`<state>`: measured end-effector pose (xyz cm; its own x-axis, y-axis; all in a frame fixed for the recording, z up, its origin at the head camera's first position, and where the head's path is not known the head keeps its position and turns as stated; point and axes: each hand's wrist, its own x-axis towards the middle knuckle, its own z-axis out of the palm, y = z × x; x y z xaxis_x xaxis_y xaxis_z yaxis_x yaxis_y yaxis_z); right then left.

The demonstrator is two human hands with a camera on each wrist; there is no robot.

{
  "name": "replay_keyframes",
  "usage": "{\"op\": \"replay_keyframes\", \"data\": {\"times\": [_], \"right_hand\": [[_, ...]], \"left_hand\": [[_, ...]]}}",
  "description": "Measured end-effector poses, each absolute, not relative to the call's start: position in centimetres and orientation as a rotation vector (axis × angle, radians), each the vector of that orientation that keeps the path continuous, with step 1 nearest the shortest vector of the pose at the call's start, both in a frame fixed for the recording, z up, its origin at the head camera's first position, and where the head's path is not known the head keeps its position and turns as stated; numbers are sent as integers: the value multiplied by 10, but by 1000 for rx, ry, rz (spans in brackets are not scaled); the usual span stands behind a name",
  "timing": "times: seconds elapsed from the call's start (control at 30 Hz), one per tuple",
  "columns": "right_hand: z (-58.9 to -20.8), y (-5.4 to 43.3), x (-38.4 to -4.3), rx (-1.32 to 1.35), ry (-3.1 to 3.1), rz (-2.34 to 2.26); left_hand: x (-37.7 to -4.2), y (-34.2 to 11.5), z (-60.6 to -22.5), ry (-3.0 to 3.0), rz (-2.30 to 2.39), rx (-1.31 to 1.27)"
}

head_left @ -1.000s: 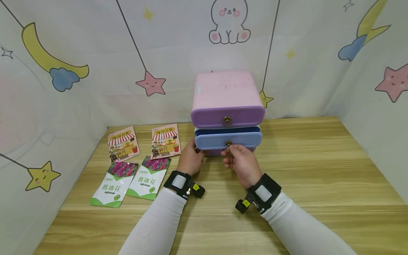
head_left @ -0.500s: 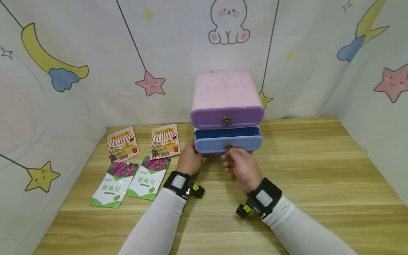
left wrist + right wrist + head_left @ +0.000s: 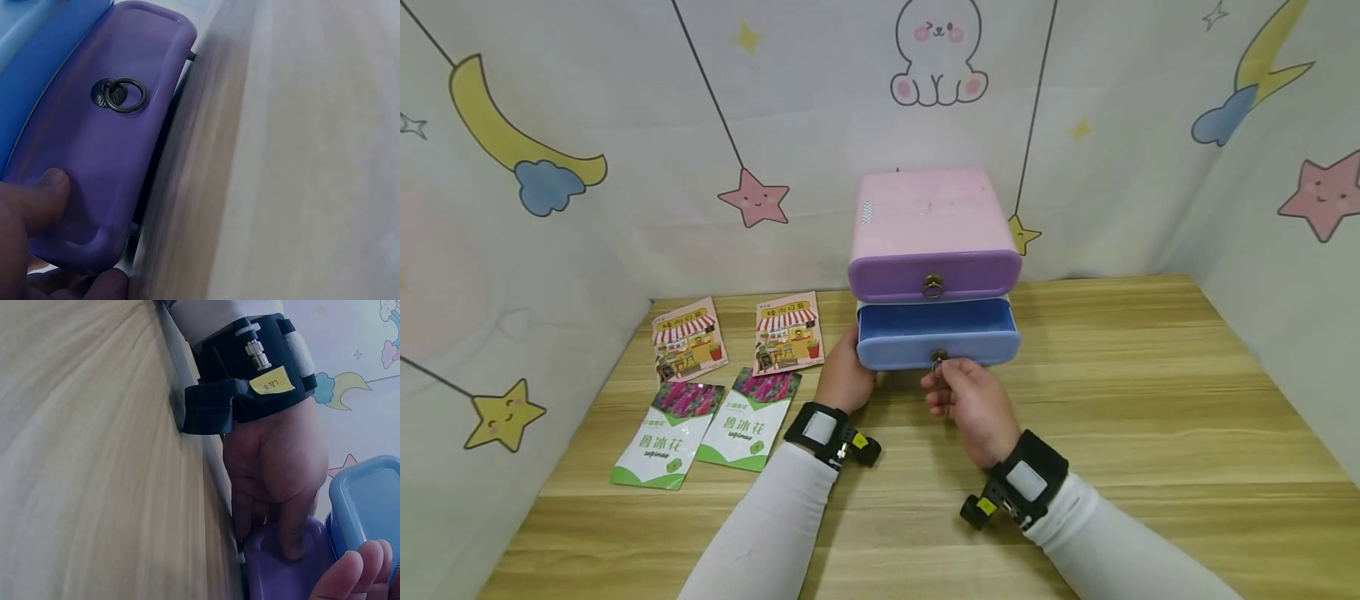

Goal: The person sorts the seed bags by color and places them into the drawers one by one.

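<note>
A small drawer cabinet (image 3: 928, 212) with a pink top stands against the backdrop. Its middle blue drawer (image 3: 895, 353) is pulled out, showing a blue inside with nothing visible in it. My right hand (image 3: 977, 407) pinches the ring pull (image 3: 937, 366) on that drawer's front. Down at the cabinet's left corner, my left hand (image 3: 844, 379) grips the bottom purple drawer (image 3: 119, 150). In the left wrist view the thumb (image 3: 53, 194) presses on its front and the other fingers curl round its end. The top purple drawer (image 3: 887, 277) is closed.
Left of the cabinet, two pink packets with a shop picture (image 3: 691, 340) (image 3: 788, 333) and two green-white flower packets (image 3: 666, 437) (image 3: 748, 421) lie on the wooden table (image 3: 1150, 417). A printed cloth backdrop (image 3: 820, 125) rises behind and at both sides.
The blue drawer has slid further out toward me, with my right hand moving back on its ring pull. My left hand has stayed at the cabinet's lower left corner.
</note>
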<state>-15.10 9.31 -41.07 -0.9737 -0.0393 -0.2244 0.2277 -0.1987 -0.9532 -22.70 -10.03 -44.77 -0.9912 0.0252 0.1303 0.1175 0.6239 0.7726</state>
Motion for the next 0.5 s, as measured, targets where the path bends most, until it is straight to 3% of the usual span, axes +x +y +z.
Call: {"op": "replay_keyframes", "data": {"times": [0.5], "right_hand": [[-410,95,-136,222,1876,-2282]], "left_hand": [[-226,-102,-447,-2757,-1305,-142]]}}
